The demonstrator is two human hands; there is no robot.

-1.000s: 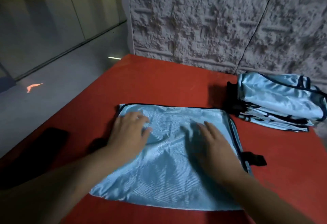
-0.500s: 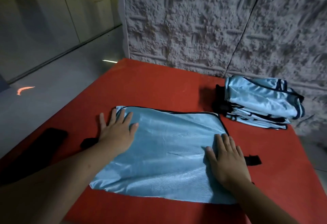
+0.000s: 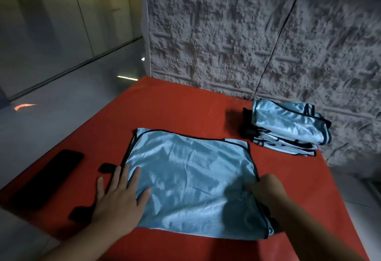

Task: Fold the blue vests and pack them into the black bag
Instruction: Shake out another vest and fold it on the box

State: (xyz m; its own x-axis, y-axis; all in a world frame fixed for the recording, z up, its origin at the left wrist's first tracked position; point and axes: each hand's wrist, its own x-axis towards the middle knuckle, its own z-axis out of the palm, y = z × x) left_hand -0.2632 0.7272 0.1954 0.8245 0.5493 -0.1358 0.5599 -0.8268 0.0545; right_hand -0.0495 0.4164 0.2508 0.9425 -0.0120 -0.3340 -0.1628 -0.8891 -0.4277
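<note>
Both hands slid toward the near edge since half a second ago; vest smoothed, next fold pending.

Left to right: dark phone-like slab (image 3: 48,180) near desk (image 3: 185,112) edge; left hand (image 3: 121,196) flat, fingers spread wide, pressing vest's left border; blue vest (image 3: 191,178) lies flat mid-desk; right hand (image 3: 266,186) curled at right hem, apparently pinching cloth, though blur hides the grip; folded vest stack (image 3: 288,128) far right. Black bag not identifiable. Judgement: anchor left side, lift right hem evenly, align trim edges before creasing.
</note>
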